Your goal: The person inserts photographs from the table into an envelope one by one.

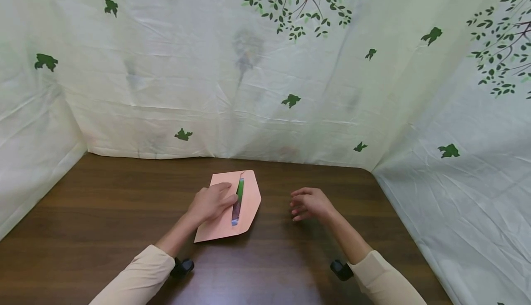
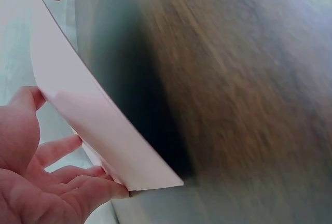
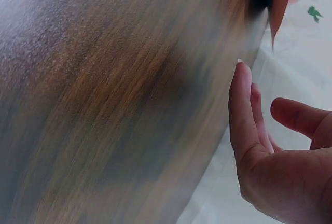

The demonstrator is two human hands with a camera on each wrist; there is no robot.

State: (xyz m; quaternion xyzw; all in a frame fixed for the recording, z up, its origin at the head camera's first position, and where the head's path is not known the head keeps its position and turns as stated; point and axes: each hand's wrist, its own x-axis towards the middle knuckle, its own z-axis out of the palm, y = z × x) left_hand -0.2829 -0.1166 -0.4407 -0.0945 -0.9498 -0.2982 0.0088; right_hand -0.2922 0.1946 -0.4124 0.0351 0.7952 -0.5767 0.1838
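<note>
My left hand (image 1: 212, 202) holds a pink paper envelope (image 1: 249, 203) by its left part, with the thumb across its face beside a slit. Through that slit shows a narrow strip of a green and purple printed item (image 1: 238, 199); the rest of it is hidden inside. The tapered flap side of the envelope points right. In the left wrist view the envelope (image 2: 98, 115) is seen nearly edge-on, tilted over the table, with several fingertips at its edge. To the right, apart from the envelope, my right hand (image 1: 313, 205) hovers over the table with loosely bent fingers and nothing in them.
A brown wood-grain table (image 1: 103, 203) lies beneath both hands. White cloth with green leaf prints (image 1: 265, 125) hangs along the back and both sides of the table. Dark wrist cameras (image 1: 181, 267) sit under both wrists.
</note>
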